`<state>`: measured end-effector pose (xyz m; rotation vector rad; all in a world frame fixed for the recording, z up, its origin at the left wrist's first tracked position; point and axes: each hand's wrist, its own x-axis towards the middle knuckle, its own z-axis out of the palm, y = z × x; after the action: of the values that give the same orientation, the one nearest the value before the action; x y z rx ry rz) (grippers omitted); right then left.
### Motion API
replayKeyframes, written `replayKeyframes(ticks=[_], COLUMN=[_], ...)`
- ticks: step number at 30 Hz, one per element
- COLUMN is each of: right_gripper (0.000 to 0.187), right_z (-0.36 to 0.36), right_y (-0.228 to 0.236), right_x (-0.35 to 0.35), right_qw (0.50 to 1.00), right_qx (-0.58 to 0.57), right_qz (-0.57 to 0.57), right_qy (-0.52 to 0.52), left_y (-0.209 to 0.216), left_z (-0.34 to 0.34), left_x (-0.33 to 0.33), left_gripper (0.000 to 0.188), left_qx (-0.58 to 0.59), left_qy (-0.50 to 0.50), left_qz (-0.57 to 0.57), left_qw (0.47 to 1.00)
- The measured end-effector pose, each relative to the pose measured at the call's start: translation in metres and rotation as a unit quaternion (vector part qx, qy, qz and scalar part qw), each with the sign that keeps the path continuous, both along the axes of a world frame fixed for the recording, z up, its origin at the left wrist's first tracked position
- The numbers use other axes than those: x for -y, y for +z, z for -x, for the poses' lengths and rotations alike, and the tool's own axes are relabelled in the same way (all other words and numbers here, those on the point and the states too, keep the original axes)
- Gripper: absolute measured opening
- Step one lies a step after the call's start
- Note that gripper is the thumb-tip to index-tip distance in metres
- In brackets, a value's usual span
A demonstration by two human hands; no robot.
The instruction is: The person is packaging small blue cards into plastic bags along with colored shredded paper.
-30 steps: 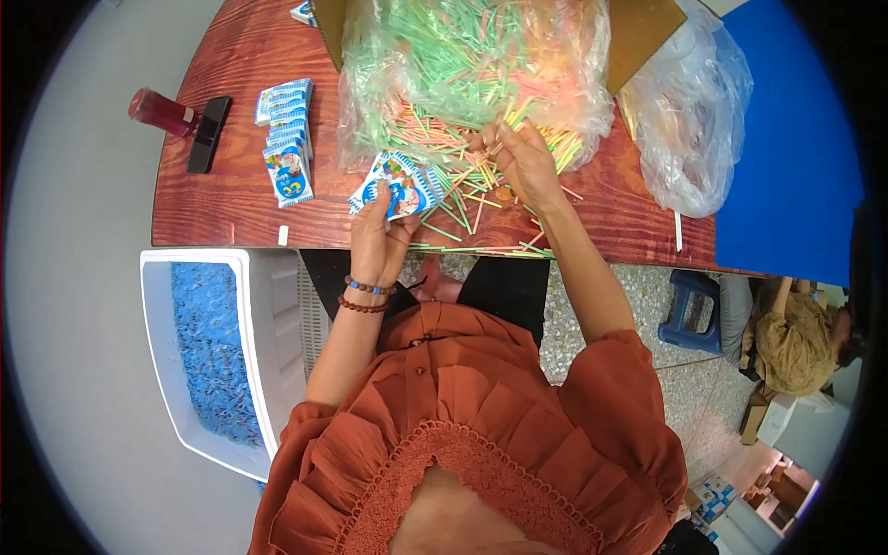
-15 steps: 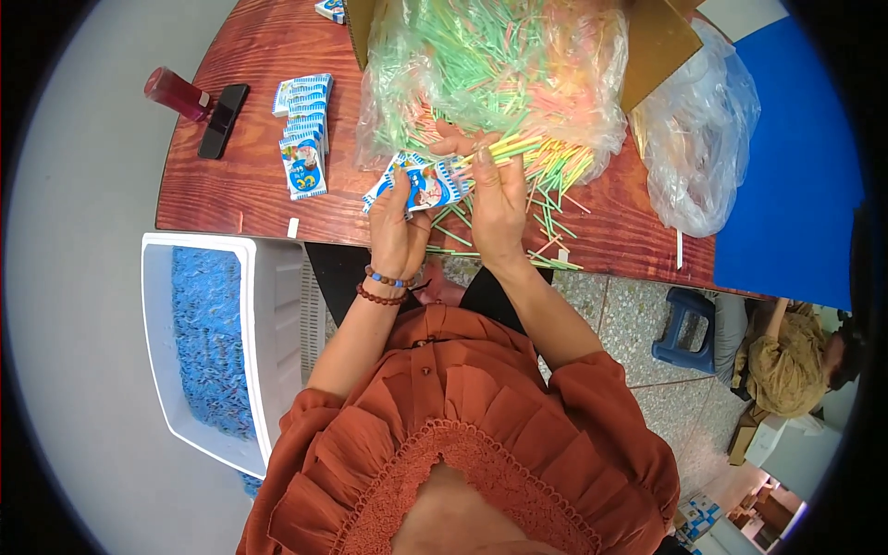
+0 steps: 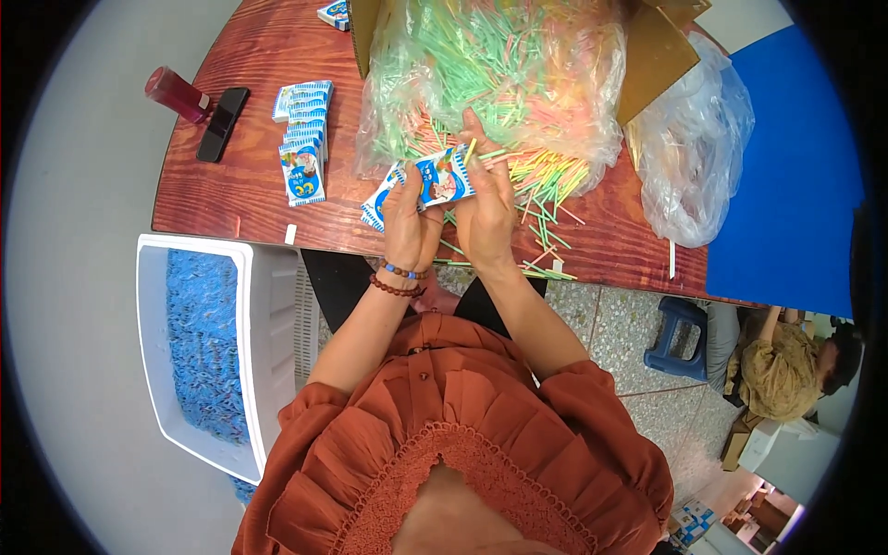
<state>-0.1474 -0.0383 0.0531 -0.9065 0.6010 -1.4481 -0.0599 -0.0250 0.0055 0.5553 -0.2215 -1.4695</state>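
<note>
Small blue-and-white printed packets (image 3: 442, 179) are fanned in my left hand (image 3: 407, 227), which is closed with the thumb on top of them. My right hand (image 3: 487, 217) is closed at the right end of the top packet. Between its thumb and fingers are a few thin yellow and pale green straws (image 3: 490, 156), their ends right by the packet's edge. Whether the straws lie inside the packet or against it, I cannot tell. Just beyond both hands, a large heap of thin pastel straws (image 3: 481, 65) spills from a clear plastic bag onto the table.
On the red-brown wooden table (image 3: 231, 190) stand overlapping packets (image 3: 306, 139), a dark phone (image 3: 223, 124) and a red bottle (image 3: 176, 94). A cardboard box (image 3: 652, 69) surrounds the bag. Left below is a white bin (image 3: 250, 351) of blue pieces; at right, a blue stool (image 3: 678, 338) and another person (image 3: 782, 375).
My right hand has drawn in toward the left hand, and its straws have come to the packet's end. Fewer straws show in it. The top packet is tilted more.
</note>
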Motion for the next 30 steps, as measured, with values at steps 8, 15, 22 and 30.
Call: replayKeyframes(ticks=[8,15,22,30], right_gripper=[0.048,0.045,0.047,0.015], right_z=[0.015,0.028,0.022,-0.010], right_y=[-0.013,-0.003,-0.005,-0.009], right_x=[0.016,0.021,0.018,0.025], right_qw=[0.976,0.952,0.936,0.958], right_qx=[-0.199,-0.276,-0.330,-0.262], right_qz=[0.084,0.124,0.121,0.110], right_qy=[-0.025,-0.035,0.027,-0.048], left_y=[-0.004,-0.003,-0.014,-0.005], left_z=[0.003,-0.001,-0.010,-0.036], left_x=[0.020,0.026,0.027,0.018], left_gripper=[0.029,0.037,0.039,0.041], left_qx=[-0.029,-0.040,-0.118,-0.124], left_qy=[-0.016,-0.010,-0.034,-0.012], left_qz=[0.007,0.014,0.061,0.078], left_qw=[0.999,0.999,0.991,0.989])
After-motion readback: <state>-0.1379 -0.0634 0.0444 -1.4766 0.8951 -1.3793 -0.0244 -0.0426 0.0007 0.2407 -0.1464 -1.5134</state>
